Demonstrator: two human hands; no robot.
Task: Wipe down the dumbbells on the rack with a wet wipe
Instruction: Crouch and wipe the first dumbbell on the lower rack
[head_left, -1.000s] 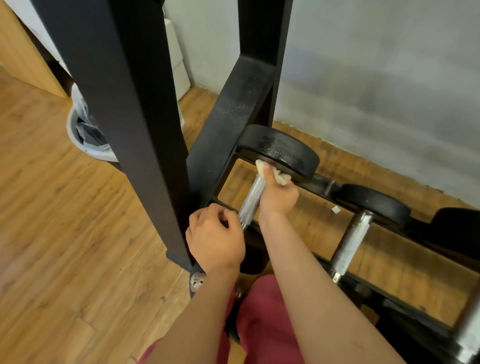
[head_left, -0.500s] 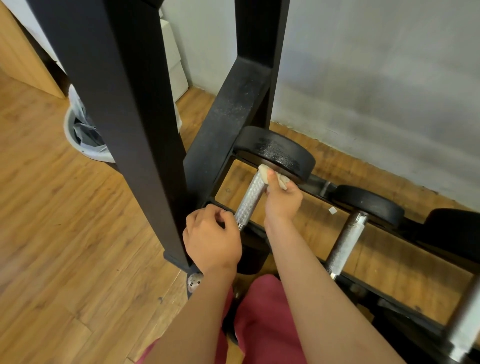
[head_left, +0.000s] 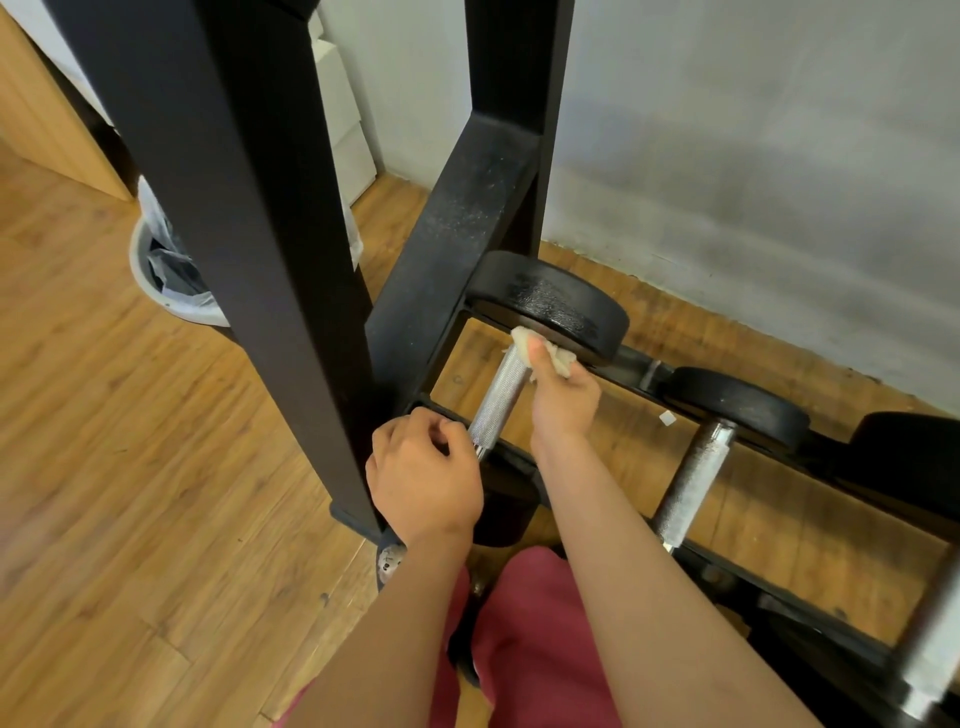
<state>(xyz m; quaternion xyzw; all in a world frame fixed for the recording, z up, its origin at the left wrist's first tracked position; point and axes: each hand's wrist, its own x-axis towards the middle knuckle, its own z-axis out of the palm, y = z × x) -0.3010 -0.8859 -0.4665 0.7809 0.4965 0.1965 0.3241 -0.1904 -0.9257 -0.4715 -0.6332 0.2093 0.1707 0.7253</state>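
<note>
A dumbbell with a knurled steel handle (head_left: 501, 395) and a black far head (head_left: 561, 304) lies across the lowest tier of the black rack (head_left: 457, 244). My right hand (head_left: 563, 397) grips a crumpled white wet wipe (head_left: 556, 356) and holds it against the far end of the handle, just under the black head. My left hand (head_left: 423, 478) curls round the near end of the same dumbbell, whose near head is mostly hidden under it. A second dumbbell (head_left: 696, 478) lies to the right.
A thick black rack post (head_left: 234, 208) stands close on the left, in front of a white bin (head_left: 171, 291) with a liner. A grey wall runs behind the rack. More dumbbells sit at the far right (head_left: 930, 660). The floor is wood; my red-trousered knee (head_left: 530, 639) is below.
My right hand has shifted the wipe slightly along the far end of the handle, and the thumb now lies over the wipe. The left hand has kept its hold at the near end.
</note>
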